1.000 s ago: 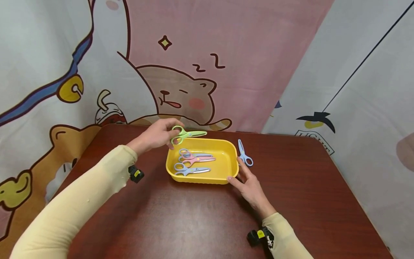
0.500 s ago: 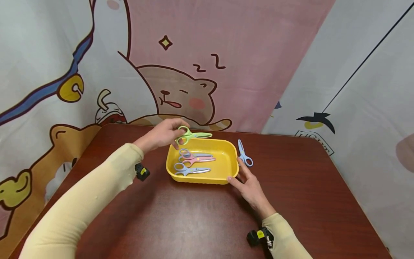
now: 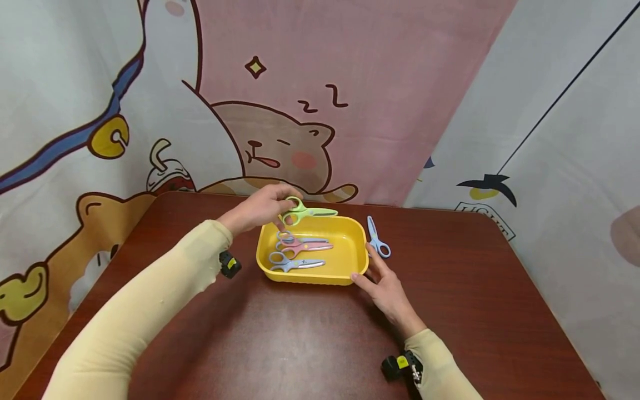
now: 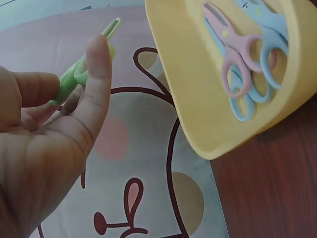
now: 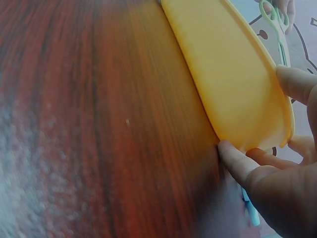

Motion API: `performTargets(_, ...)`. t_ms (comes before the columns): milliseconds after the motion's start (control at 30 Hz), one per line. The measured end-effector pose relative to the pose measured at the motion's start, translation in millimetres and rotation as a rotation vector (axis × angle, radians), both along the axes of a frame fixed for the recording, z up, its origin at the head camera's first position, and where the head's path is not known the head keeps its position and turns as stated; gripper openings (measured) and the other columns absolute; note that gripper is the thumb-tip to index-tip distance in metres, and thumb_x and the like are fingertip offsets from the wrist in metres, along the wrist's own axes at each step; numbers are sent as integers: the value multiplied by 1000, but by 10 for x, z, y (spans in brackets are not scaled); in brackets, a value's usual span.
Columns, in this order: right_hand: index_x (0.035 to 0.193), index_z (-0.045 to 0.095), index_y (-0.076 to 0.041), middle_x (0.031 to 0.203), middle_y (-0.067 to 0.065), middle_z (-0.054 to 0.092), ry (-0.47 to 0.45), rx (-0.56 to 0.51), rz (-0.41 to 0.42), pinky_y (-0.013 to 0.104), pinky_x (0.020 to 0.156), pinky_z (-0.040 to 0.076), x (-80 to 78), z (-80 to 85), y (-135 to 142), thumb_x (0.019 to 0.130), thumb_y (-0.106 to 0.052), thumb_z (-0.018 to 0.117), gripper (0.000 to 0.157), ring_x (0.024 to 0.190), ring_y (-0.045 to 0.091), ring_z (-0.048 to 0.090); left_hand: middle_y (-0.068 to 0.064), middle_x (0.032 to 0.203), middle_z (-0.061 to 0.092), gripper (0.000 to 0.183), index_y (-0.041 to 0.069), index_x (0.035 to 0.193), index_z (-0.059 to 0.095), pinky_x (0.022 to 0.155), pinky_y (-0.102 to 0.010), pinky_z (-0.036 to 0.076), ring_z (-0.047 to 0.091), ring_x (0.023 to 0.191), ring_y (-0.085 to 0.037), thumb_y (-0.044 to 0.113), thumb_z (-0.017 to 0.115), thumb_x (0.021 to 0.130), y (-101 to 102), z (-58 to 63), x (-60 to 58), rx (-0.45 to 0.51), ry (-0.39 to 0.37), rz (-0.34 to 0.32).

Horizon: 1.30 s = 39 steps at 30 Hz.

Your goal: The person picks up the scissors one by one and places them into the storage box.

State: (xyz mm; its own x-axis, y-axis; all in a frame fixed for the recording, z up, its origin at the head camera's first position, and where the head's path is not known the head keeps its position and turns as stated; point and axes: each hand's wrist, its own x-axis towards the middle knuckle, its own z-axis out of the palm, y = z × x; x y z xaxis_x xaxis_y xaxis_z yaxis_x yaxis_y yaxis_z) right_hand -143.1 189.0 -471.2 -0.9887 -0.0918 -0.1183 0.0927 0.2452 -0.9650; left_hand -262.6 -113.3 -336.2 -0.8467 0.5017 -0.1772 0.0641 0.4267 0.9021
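Above the back left rim of a yellow tray [image 3: 345,260], my left hand [image 3: 260,208] holds green scissors [image 3: 320,212] by the handles, blades pointing right. The left wrist view shows thumb and fingers pinching the green scissors [image 4: 71,85]. My right hand [image 3: 392,295] holds the tray's front right corner; in the right wrist view the thumb is at the rim and a fingertip low on the wall. Inside the tray lie pink scissors [image 3: 311,246] across a partly hidden blue pair [image 3: 320,240]. Nearer its front are other blue scissors [image 3: 302,263].
Another pair of blue scissors [image 3: 378,239] lies on the table just right of the tray, beyond my right fingers. The dark red-brown table [image 3: 300,339] ends at a cartoon-printed cloth [image 3: 390,111] behind. A small black device [image 3: 231,264] hangs at my left wrist.
My left hand has moved right with the green scissors, from the tray's back left corner to farther along its back rim. The right hand and the tray have stayed put.
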Motion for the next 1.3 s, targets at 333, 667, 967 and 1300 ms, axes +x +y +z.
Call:
performTargets(333, 166, 20, -27, 166, 17, 32, 0, -19, 5, 29, 102, 51, 9, 2, 6, 99, -18, 71, 85, 146, 34, 43, -18, 134, 54, 32, 6, 138, 57, 81, -53, 62, 66, 86, -27, 11, 42, 111, 127, -50, -28, 11, -32, -24)
performTargets(667, 166, 21, -22, 164, 20, 34, 25, -52, -4, 20, 96, 50, 12, -12, -7, 99, -11, 71, 85, 147, 36, 41, -19, 135, 53, 33, 2, 136, 56, 79, -51, 62, 66, 93, -38, 9, 38, 111, 234, -115, -78, 3, -59, -44)
performTargets(967, 166, 20, -24, 164, 18, 34, 12, -48, -5, 21, 98, 50, 10, -11, -12, 99, -13, 70, 85, 147, 34, 41, -19, 135, 53, 35, 2, 138, 56, 84, -56, 60, 67, 94, -38, 9, 37, 110, 311, -180, -127, -21, -86, -46)
performTargets(1300, 166, 21, -24, 164, 20, 35, 7, -66, -4, 19, 96, 50, 4, -22, -6, 99, -13, 71, 85, 147, 35, 41, -18, 133, 55, 37, 1, 140, 54, 87, -55, 60, 65, 86, -28, 7, 34, 109, 389, -254, -173, -60, -121, -62)
